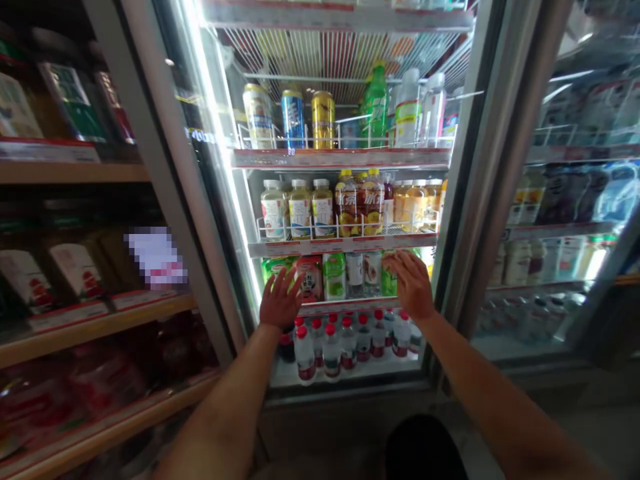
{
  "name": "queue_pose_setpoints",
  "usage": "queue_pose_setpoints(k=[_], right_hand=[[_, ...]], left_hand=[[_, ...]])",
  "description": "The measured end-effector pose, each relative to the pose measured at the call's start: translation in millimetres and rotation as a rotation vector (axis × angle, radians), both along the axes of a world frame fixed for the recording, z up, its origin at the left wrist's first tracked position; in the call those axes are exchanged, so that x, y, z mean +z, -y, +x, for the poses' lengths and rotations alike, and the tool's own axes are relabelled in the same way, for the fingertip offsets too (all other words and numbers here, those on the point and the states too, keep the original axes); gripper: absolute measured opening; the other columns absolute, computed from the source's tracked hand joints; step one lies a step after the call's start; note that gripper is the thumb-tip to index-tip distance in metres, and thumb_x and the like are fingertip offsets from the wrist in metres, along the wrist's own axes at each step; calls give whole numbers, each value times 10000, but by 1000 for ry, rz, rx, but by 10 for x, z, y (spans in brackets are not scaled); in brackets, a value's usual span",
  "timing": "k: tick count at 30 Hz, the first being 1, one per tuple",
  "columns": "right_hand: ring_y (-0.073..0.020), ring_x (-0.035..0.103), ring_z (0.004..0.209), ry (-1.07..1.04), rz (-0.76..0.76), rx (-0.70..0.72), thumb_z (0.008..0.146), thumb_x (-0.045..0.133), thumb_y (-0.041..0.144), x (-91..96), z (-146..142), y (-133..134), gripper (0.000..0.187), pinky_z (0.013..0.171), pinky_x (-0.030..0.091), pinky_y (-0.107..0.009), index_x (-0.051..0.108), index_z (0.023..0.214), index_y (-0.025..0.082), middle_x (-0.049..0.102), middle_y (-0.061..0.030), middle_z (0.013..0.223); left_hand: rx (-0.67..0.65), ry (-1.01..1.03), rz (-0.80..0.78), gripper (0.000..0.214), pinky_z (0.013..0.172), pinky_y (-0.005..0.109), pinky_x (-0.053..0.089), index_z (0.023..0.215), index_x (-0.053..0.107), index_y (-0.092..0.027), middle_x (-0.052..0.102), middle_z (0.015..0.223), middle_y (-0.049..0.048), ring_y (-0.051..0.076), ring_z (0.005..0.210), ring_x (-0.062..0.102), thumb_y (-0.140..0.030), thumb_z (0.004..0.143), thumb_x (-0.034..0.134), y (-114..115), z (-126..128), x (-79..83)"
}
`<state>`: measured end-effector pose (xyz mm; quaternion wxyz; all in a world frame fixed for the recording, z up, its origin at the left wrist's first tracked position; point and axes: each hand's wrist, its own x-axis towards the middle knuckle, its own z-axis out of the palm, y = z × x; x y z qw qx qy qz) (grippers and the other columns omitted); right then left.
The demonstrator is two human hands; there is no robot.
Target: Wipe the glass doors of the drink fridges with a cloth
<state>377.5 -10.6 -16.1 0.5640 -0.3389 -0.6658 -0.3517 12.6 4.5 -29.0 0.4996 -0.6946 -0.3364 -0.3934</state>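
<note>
Both hands reach toward a lit drinks fridge. My left hand [280, 298] is open with fingers spread, in front of the left end of the fourth visible shelf. Near its fingertips are a green package [277, 265] and a red package [309, 279]. My right hand [411, 283] is at the right end of that shelf, fingers stretched to the left and slightly bent. It partly covers a green carton or can [389, 280]; contact cannot be made out. Between the hands stand a green-and-white container [334, 275] and grey-white containers [363, 275]. Neither hand visibly holds anything.
Below stand several red-capped water bottles [331, 351]. Above are yellow-capped tea bottles [347, 203], a gold can [323, 120] and a green bottle [379, 100]. Metal door frames [505, 167] flank the opening. Wooden shelves [75, 172] with bottles are on the left.
</note>
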Motion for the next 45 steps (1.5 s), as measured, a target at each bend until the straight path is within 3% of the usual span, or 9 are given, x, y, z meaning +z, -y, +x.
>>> queue_pose_setpoints(k=[6,13,16,19,21,26,32,37,45], right_hand=[[-226,471,1396,9,-93,-8,981,417,133,-302,255,59,431,1161,475,-476,622,1348,230,598,-80,1406],[-229,513,1351,-175,-52,-67,988,452,169,-273,610,9,361,1144,465,-476,652,1287,199,621,-106,1369],[-241,524,1334,-209,-95,-87,992,465,193,-558,603,41,343,1129,467,-491,643,1284,188,624,-125,1352],[-255,535,1312,-184,-140,-107,993,476,211,-874,528,94,332,1100,486,-513,642,1280,197,613,-137,1343],[-260,535,1307,-205,-144,-87,987,498,224,-936,465,100,314,1086,503,-512,661,1253,201,571,-147,1370],[-249,537,1289,-257,-116,6,978,520,227,-788,254,66,316,1092,509,-493,673,1254,214,530,-144,1324],[-245,544,1243,-88,-152,-6,969,513,160,-829,-36,149,375,1053,514,-498,652,1303,256,587,-112,1239],[-238,507,1302,-13,-91,43,962,533,140,-615,-389,136,403,1086,506,-460,632,1333,264,584,-105,1274],[-223,535,1272,137,-132,84,961,540,136,-820,-782,181,414,1088,528,-413,633,1344,261,641,-83,1224]], left_hand=[[-6,-4,18,748,1276,437,211,1592,223,-278,430,1564,88,236,1542,195,-252,936,583,-12,5,20],[3,-17,29,746,1280,437,201,1593,222,-258,444,1555,102,228,1547,180,-259,939,580,2,21,40],[7,-15,23,744,1281,435,194,1593,224,-244,456,1546,111,228,1548,174,-253,938,577,13,28,40],[12,-20,19,726,1277,441,200,1592,229,-244,452,1548,111,230,1550,164,-255,945,560,17,32,39],[15,-23,19,714,1273,445,205,1591,231,-244,447,1552,110,230,1551,159,-259,951,548,18,33,38],[20,-15,13,713,1272,444,201,1591,228,-246,442,1556,100,225,1554,152,-267,952,544,11,31,21],[22,-7,6,678,1271,430,204,1578,263,-256,465,1544,78,202,1558,136,-287,957,533,-9,22,-3],[34,3,4,589,1266,428,208,1515,397,-241,508,1511,79,220,1553,171,-290,948,550,-6,23,-14],[10,-4,-1,590,1282,414,167,1500,424,-204,543,1477,97,204,1562,119,-269,932,569,23,34,-6]])
